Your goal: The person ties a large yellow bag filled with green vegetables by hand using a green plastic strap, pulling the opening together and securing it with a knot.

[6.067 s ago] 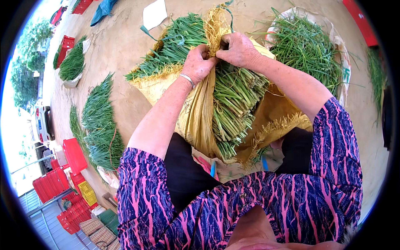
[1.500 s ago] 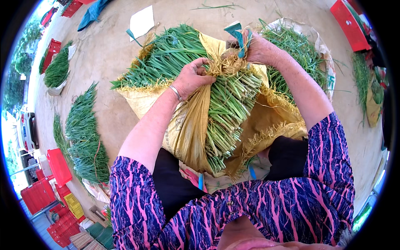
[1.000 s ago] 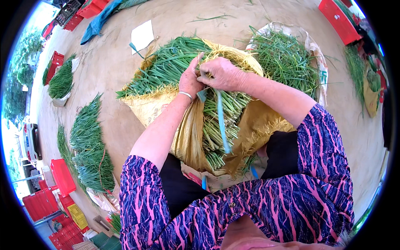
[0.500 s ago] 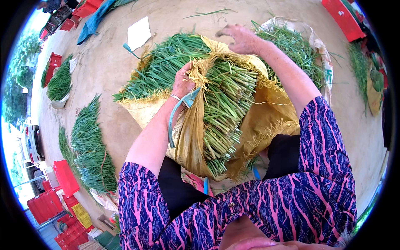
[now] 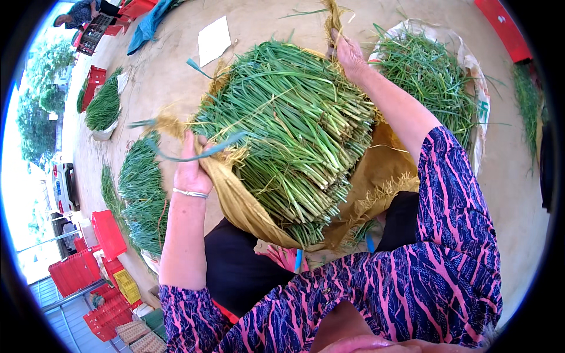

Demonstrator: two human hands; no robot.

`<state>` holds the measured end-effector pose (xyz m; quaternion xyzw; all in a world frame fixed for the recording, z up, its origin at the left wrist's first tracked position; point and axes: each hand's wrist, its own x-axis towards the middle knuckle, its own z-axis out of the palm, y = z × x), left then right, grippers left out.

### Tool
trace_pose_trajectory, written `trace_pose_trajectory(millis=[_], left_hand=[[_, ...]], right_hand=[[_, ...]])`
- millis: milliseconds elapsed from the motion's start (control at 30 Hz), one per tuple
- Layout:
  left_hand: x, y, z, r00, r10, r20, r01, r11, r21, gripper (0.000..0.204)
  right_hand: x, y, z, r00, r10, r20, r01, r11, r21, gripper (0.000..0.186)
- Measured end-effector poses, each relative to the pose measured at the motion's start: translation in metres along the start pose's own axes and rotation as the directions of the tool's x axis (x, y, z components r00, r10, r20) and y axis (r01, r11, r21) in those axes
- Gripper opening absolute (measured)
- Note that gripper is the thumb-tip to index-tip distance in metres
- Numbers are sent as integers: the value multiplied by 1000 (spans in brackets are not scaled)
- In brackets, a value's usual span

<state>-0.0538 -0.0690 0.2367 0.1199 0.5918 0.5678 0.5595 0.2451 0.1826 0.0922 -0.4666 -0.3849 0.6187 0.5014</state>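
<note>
A big heap of long green chive-like stalks (image 5: 282, 112) lies on a spread yellow woven sack (image 5: 385, 156) in front of me, pale cut ends toward the lower right. My left hand (image 5: 193, 167) is closed on the sack's frayed left edge, pulled out beside the heap. A blue-green strap (image 5: 206, 152) loops across that hand. At the far right of the heap, my right hand (image 5: 348, 56) grips another frayed corner of the sack, its twisted end sticking up above the fingers. The stalks lie uncovered between both hands.
A white sack with loose green trimmings (image 5: 421, 73) lies to the right. A white sheet (image 5: 214, 41) lies beyond the heap. More green bundles (image 5: 141, 194) lie on the floor at left, near red crates (image 5: 73, 273). A person (image 5: 82, 13) is at far upper left.
My hands have moved apart, left hand leftward, right hand slightly up. The sack's gathered top has been drawn open, baring the stalks. My right hand, fingers spread before, now holds a sack corner.
</note>
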Motion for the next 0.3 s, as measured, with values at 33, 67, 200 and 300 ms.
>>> trace_pose_trajectory(millis=[33,67,200,300], left_hand=[[-7,8,-7,1000,3,-15,-4,997,-76,42],[-17,16,2,999,1,-33,-6,988,-155,46],[9,24,33,977,91,-192,-125,977,-171,53],[13,34,54,981,93,-171,-111,989,-98,55]], right_hand=[[2,1,-2,998,59,-14,-59,998,17,49],[-4,-4,2,995,82,-52,-82,997,6,47],[-31,-26,-1,989,135,-62,-137,990,-22,42],[-34,-39,2,981,191,15,-191,982,2,44]])
